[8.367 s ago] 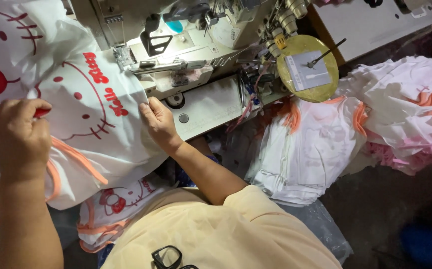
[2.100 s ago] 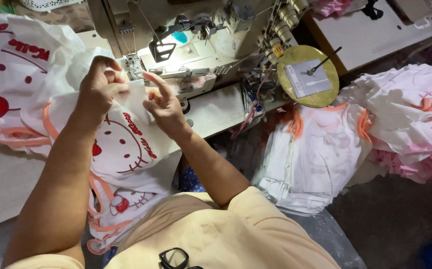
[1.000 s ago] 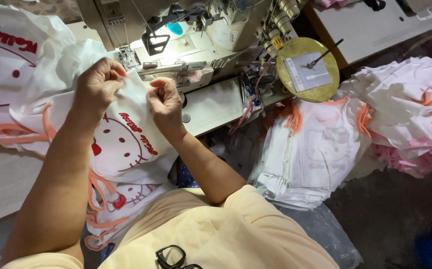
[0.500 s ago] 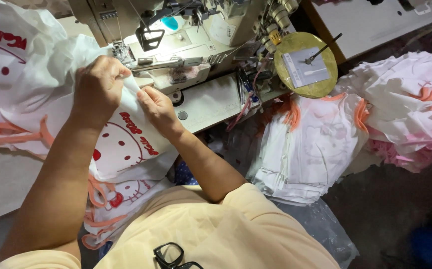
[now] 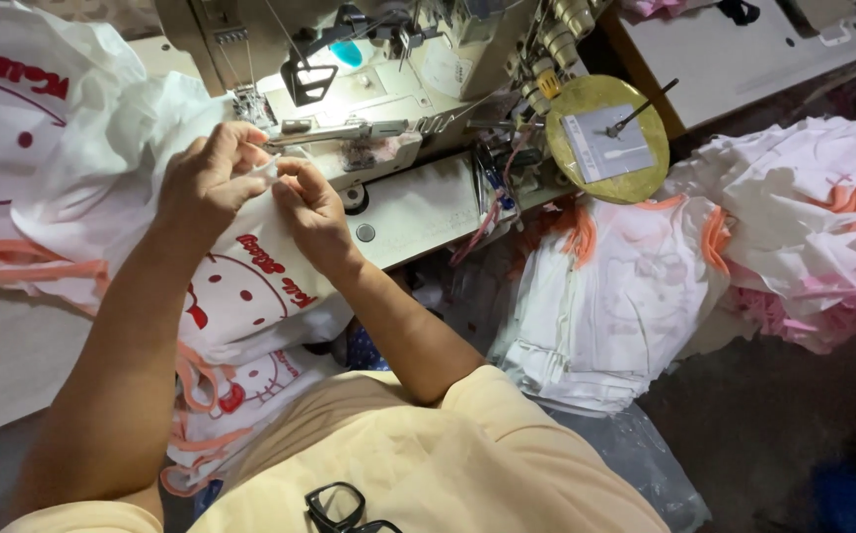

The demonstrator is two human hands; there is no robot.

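1. Head view: your left hand (image 5: 213,178) and right hand (image 5: 307,202) meet at the edge of the white printed garment (image 5: 250,296), just in front of the sewing machine (image 5: 369,89).
2. Grip state: both hands are closed in a pinch on the fabric edge, fingertips nearly touching each other. Thumb positions are partly hidden.
3. Location: the garment lies draped over the machine table (image 5: 418,202) and down into your lap; its top edge sits right beside the presser foot (image 5: 250,107).
4. Judgement: you're aligning the edge for feeding. Keep the layers flush between the pinches, no twist.
5. Keep the fingertips to the near side of the foot; they look close to it.
6. The bulk of fabric at left (image 5: 43,168) may drag. Support it so the edge feeds straight.
7. The orange trim (image 5: 43,271) hangs loose below your left forearm; keep it out of the seam path.
8. The stack of white-and-orange pieces (image 5: 625,296) at right is well apart.
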